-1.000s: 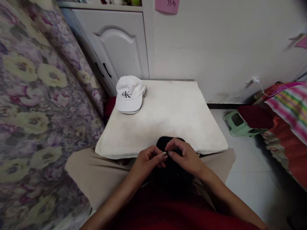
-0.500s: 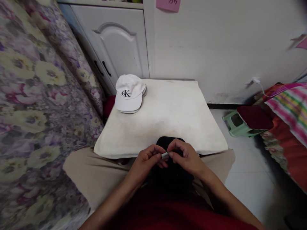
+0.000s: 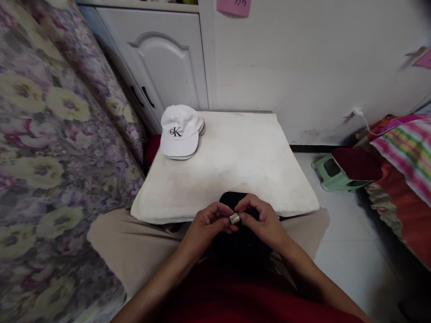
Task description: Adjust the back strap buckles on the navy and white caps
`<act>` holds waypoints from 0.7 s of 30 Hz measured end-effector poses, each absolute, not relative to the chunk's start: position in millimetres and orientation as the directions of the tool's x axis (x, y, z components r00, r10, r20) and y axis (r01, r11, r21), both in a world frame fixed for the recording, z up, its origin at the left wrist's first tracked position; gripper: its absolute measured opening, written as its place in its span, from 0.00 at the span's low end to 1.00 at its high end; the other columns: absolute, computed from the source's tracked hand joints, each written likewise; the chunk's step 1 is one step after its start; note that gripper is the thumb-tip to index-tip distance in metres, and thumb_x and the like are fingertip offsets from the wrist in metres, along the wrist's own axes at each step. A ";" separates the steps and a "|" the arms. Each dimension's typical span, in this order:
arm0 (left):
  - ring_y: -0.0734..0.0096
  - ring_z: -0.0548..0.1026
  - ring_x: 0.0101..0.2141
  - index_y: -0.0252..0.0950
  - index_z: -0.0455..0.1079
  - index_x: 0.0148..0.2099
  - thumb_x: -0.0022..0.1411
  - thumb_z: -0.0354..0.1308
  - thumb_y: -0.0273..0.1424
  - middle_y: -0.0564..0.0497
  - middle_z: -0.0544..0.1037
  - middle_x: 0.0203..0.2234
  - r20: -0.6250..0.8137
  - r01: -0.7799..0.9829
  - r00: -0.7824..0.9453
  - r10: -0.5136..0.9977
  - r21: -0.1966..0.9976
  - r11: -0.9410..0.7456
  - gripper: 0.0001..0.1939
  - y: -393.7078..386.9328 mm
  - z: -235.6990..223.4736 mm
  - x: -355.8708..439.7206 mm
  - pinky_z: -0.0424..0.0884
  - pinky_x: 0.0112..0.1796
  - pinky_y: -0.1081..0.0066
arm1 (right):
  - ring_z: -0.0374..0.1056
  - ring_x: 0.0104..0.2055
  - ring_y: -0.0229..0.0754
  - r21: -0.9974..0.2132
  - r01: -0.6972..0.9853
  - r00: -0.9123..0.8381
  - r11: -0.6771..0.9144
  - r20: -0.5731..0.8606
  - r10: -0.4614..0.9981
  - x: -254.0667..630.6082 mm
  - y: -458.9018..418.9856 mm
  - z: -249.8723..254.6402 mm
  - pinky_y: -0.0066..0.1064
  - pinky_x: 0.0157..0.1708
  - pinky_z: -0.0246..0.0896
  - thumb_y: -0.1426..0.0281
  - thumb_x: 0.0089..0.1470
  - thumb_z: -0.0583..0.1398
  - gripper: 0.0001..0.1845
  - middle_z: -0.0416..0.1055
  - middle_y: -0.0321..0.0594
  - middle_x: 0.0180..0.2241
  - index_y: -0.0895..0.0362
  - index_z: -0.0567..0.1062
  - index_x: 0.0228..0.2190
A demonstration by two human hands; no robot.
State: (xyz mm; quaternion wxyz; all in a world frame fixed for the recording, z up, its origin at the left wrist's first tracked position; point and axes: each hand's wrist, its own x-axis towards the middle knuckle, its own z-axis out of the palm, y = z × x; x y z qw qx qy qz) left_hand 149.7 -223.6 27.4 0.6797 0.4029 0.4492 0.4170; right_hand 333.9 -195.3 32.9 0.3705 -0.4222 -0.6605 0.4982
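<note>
Over my lap, at the table's near edge, lies a black cap (image 3: 230,198) with its rounded brim on the white cover; much of it merges with the dark area below. A small shiny metal buckle (image 3: 235,218) shows between my fingertips. My left hand (image 3: 213,220) pinches at its left side, thumb against it. From the right, my right hand (image 3: 258,220) pinches close by with thumb and forefinger. Any strap running through the buckle is too small and dark to make out. Stacked white caps (image 3: 180,130), the top one with a black "CK" mark, sit at the far left.
A white-covered low table (image 3: 235,148) stands before my knees. A floral curtain (image 3: 60,170) hangs at left, a white cabinet (image 3: 164,58) behind. On the right are a green stool (image 3: 328,172) with a dark red top and a bed with a striped cloth (image 3: 407,139).
The buckle has tilted and shows more of its shiny face. Both hands stay almost in place, with slight finger shifts. The view has moved a little.
</note>
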 end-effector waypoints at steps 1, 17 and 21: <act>0.72 0.78 0.30 0.34 0.71 0.39 0.57 0.63 0.28 0.52 0.79 0.29 -0.278 -0.205 0.247 0.928 0.921 0.331 0.07 -223.3 27.9 150.1 0.71 0.33 0.73 | 0.67 0.35 0.40 -0.974 0.181 -0.361 0.134 0.061 0.931 333.2 -195.4 33.1 0.33 0.38 0.62 0.77 0.51 0.58 0.08 0.70 0.35 0.32 0.55 0.74 0.33; 0.77 0.72 0.24 0.36 0.67 0.38 0.53 0.65 0.30 0.56 0.73 0.29 -0.271 -0.133 0.164 0.948 0.947 0.294 0.11 -220.7 32.8 154.1 0.66 0.29 0.74 | 0.69 0.44 0.43 -0.962 0.210 -0.471 0.174 0.056 0.880 339.0 -192.0 32.8 0.35 0.45 0.63 0.76 0.47 0.66 0.18 0.74 0.37 0.40 0.52 0.76 0.42; 0.76 0.69 0.28 0.37 0.67 0.38 0.55 0.63 0.29 0.55 0.71 0.30 -0.231 -0.053 0.141 0.963 0.969 0.240 0.09 -221.7 33.1 155.6 0.66 0.29 0.75 | 0.71 0.42 0.42 -0.926 0.252 -0.500 0.281 0.124 0.857 338.9 -191.5 30.7 0.36 0.44 0.64 0.75 0.49 0.66 0.17 0.75 0.37 0.39 0.51 0.76 0.42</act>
